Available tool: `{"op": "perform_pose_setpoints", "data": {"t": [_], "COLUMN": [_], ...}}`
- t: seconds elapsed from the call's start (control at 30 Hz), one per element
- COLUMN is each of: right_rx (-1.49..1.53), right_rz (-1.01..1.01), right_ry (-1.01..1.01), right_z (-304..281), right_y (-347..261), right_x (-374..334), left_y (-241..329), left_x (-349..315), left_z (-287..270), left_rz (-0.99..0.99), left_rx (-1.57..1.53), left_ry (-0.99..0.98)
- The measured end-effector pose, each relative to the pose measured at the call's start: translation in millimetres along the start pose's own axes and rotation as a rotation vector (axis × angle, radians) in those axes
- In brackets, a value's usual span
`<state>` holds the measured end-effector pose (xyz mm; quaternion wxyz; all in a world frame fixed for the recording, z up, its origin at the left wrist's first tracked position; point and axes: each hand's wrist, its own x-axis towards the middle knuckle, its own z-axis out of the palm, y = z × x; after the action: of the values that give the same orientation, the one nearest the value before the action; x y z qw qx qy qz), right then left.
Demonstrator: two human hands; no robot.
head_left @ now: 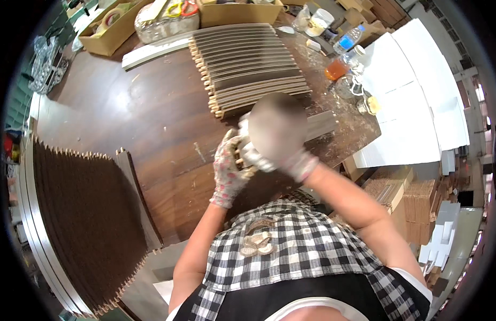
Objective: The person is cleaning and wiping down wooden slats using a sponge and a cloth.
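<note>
Well, from my end I see the left hand [229,166], gloved, with its fingers curled around a few small pale pegs [239,160], and the right hand [271,160] just beside it, touching or nearly so. A blurred round patch covers most of the right hand, so I cannot tell what it grips, if anything. Out from behind that patch, to the right, runs a slat [322,125] with a peg at its far end; whether it is held up or lies on the table [167,123] I cannot tell. I judge the slat light and stiff, best taken by its long edges, clear of the end pegs, which might snap if knocked. The loose pegs look hard, round and prone to roll, and gloves would dull my feel for them, so I would pinch each at mid-length. Just beyond the hands lies a row [253,64] of similar slats, pegs showing at the left ends. A taller, darker stack [82,208] fills the left side. Farther out I have an orange bottle [336,69] at right and a cardboard box [100,45] at the upper left.
</note>
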<state>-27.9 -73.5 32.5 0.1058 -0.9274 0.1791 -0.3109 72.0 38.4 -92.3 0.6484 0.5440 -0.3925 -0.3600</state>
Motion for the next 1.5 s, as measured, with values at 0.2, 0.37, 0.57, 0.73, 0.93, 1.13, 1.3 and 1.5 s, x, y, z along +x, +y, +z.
{"op": "perform_pose_setpoints", "data": {"t": [0.2,0.37,0.57,0.73,0.93,1.13,1.3,1.5], "right_rx": [-0.358,-0.182,0.038,-0.254,-0.109,-0.569,-0.566,0.56], "right_rz": [-0.01,0.769,0.212,0.048,0.867,1.07,1.128,0.928], "right_ry": [0.041,0.112,0.236,0.26,0.383,0.309,0.035,0.532], "right_z": [-9,-111,-81,-39,-170,-213,-204,-174], "right_y": [41,214,96,96,266,296,359,187], "right_x": [-35,-133,-43,-66,-194,-163,-202,-122], "left_y": [46,57,55,60,74,74,71,58], "left_x": [4,3,-1,6,-4,-5,-3,-9], "left_z": [-1,2,3,10,6,5,-1,-22], "left_rz": [0.029,-0.039,-0.099,-0.107,-0.107,-0.213,-0.229,-0.033], "left_rx": [0.327,0.316,0.284,0.394,0.281,0.333,0.369,0.235], "left_ry": [0.05,0.032,0.067,0.04,0.078,0.128,0.122,0.081]}}
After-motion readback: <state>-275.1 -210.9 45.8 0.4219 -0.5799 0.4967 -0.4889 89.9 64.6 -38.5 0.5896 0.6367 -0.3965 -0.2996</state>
